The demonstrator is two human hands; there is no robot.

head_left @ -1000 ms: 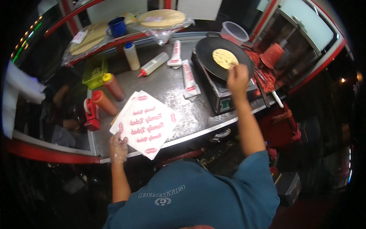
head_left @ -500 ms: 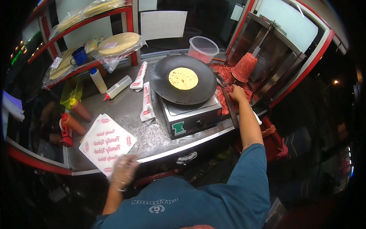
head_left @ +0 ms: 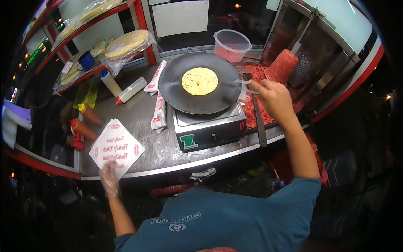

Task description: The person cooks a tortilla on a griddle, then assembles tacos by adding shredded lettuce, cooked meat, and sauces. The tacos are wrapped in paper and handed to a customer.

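Note:
My right hand [head_left: 273, 95] is closed on small metal tongs [head_left: 241, 81], whose two tips point at the right rim of the black griddle pan [head_left: 226, 98]. A round yellow flatbread [head_left: 200, 81] with brown specks lies flat in the pan. Below my right hand, a long knife [head_left: 260, 122] lies beside shaved red meat [head_left: 252, 112]. My left hand [head_left: 110, 178], in a clear plastic glove, is at the near corner of a stack of printed white paper wrappers [head_left: 130, 147]. Its fingers overlap the paper, but motion blurs them, so their grip is unclear.
The pan sits on a boxy stove [head_left: 201, 140]. Two wrapped rolls [head_left: 158, 111] lie left of it, then several sauce bottles [head_left: 90, 114]. A meat cone [head_left: 283, 66] stands at the back right near a clear tub [head_left: 232, 46]. Shelves [head_left: 100, 71] hold bagged flatbreads.
My right hand has risen from the meat tray towards the pan, with the tongs now showing. My left hand has moved left onto the wrapper stack's near corner. The view has shifted slightly.

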